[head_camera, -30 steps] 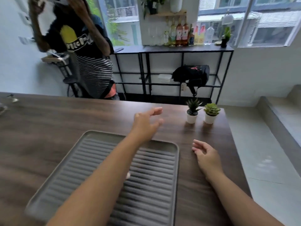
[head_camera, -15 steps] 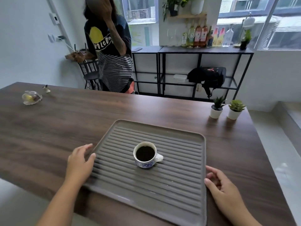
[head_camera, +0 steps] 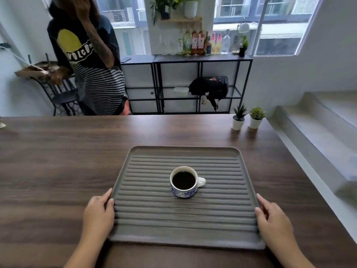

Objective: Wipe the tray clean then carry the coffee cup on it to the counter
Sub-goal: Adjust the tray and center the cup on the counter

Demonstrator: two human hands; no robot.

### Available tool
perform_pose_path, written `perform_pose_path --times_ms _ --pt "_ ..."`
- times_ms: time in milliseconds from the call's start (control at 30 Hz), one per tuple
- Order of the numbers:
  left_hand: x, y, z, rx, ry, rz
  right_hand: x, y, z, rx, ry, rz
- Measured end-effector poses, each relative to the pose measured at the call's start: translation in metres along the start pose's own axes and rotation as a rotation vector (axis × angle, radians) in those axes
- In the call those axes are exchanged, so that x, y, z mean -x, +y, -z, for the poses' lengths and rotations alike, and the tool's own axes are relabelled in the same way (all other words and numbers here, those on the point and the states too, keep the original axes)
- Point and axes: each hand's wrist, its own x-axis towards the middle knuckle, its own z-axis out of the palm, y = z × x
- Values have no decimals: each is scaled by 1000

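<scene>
1. The tray (head_camera: pixel 183 219) looks clean; no cloth is in sight.
2. The coffee cup (head_camera: pixel 184 181) sits mid-tray on the table (head_camera: pixel 58 171).
3. Left hand (head_camera: pixel 99 213) and right hand (head_camera: pixel 272 219) each hold a tray side; maybe not lifted yet.
4. Carrying is left.

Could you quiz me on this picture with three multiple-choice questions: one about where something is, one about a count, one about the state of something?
1. Where does the white cup with blue flower pattern stand?
A. near the middle of the grey ribbed tray
B. on the bare dark wooden table
C. on the black metal shelf

2. How many small potted plants in white pots stand at the table's far right corner?
A. one
B. two
C. four

3. What are the left hand and right hand doing?
A. lifting the cup
B. resting at the tray's two side edges
C. wiping with a cloth

Answers: 1 A, the cup sits on the ribs; 2 B, two pots stand side by side; 3 B, one hand lies at each edge.
</scene>
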Motion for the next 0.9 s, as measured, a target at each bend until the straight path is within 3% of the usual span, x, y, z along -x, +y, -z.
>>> perform_pose_path --times_ms 167,567,900 --pt "-9 17 -14 54 7 -19 -13 -2 1 82 59 5" --pt "-34 59 -34 -54 -9 167 -73 -7 -6 142 130 30" --pt "-46 68 -39 -90 -14 165 -86 -4 -11 128 153 47"
